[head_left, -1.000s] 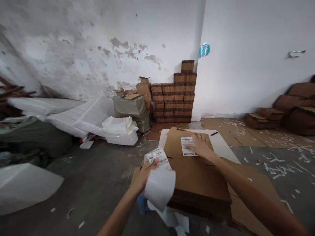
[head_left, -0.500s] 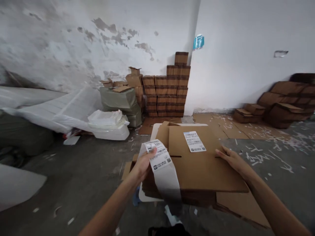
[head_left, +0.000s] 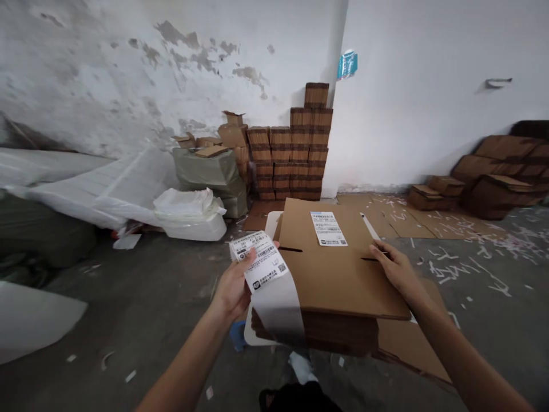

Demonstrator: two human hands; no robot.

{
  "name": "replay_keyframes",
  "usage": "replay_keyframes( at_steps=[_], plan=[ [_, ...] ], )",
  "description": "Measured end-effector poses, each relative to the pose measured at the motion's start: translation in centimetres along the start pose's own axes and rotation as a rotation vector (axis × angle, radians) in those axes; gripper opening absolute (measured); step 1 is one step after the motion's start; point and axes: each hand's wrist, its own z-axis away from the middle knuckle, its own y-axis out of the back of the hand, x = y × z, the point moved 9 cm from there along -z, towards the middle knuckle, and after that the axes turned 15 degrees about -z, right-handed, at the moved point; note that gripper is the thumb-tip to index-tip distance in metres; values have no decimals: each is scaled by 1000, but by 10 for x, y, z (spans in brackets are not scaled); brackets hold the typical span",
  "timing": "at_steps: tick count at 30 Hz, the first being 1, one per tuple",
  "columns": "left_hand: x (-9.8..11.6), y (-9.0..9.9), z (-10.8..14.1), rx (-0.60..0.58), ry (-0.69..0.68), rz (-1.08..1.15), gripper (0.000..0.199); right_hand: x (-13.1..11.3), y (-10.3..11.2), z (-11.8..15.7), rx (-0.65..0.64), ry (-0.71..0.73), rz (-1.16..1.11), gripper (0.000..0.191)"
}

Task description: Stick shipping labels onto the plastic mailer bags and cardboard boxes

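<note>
My left hand [head_left: 234, 290] is closed on a strip of printed shipping labels [head_left: 266, 264], thumb on top; its free end curls down in front of the stack. A flattened cardboard box [head_left: 334, 280] with slots lies over the other flat cardboard, set askew. On its upper part is a white shipping label [head_left: 328, 229]. My right hand [head_left: 397, 272] grips the box's right edge near a slot, with the fingertips partly hidden. Beneath are more flattened boxes [head_left: 338, 335] on a white table [head_left: 257, 335].
Loose cardboard [head_left: 412, 346] juts out at the table's lower right. Bundled cardboard [head_left: 291, 154] stands against the wall, with more boxes [head_left: 493, 171] at the right. White wrapped packs [head_left: 191, 214] sit at the left. Paper scraps [head_left: 463, 269] litter the floor.
The top flattened box has shifted left and away from me, its right edge uncovering part of the table. My right hand has moved slightly left with it. The label strip has moved left and tilted.
</note>
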Motion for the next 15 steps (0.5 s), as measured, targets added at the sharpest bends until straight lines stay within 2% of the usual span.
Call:
replay_keyframes(
  at_steps=[4, 7, 11, 15],
  plan=[
    [-12, 0, 4, 2, 1, 79, 42, -2, -13, 8, -57, -39, -56, 64],
    [-19, -4, 6, 38, -2, 153, 45, 2, -22, 16, -99, -150, -179, 73],
    [-26, -6, 7, 150, -54, 179, 34, 9, -33, 24, -123, -267, -247, 81],
    [-39, 7, 6, 348, 18, 65, 21, 15, -32, 21, -80, -261, -323, 67]
  ],
)
